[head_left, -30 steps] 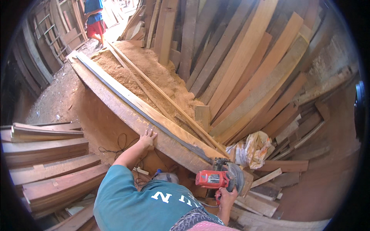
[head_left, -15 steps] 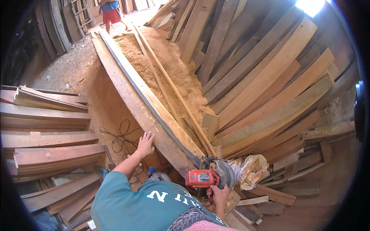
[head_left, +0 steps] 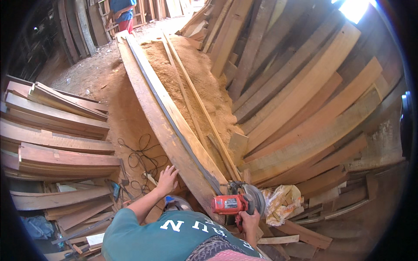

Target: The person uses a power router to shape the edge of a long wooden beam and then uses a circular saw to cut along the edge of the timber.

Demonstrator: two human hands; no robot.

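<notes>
Sawdust (head_left: 204,100) lies heaped beside a plank (head_left: 152,113), the left hand (head_left: 167,180) at its edge with fingers spread, the right hand (head_left: 251,221) curling its fingers round a red saw (head_left: 227,204).

Circular saw (head_left: 226,204), in the right hand (head_left: 250,221): red is being shown on its motor end, grey on the round guard (head_left: 257,198).
Long board (head_left: 159,129), just beyond the left hand (head_left: 167,180): dull brown is being mottled by ochre patches.
Strip (head_left: 192,155), right of the left hand: dark grey is being seen, paling at its far end.
Sawdust (head_left: 213,89), beyond both hands: orange-tan is being displayed.
Sack (head_left: 283,204), right of the right hand: white is being mixed with yellow.
Shirt (head_left: 139,237), below the left hand: teal is being broken by white lettering.
</notes>
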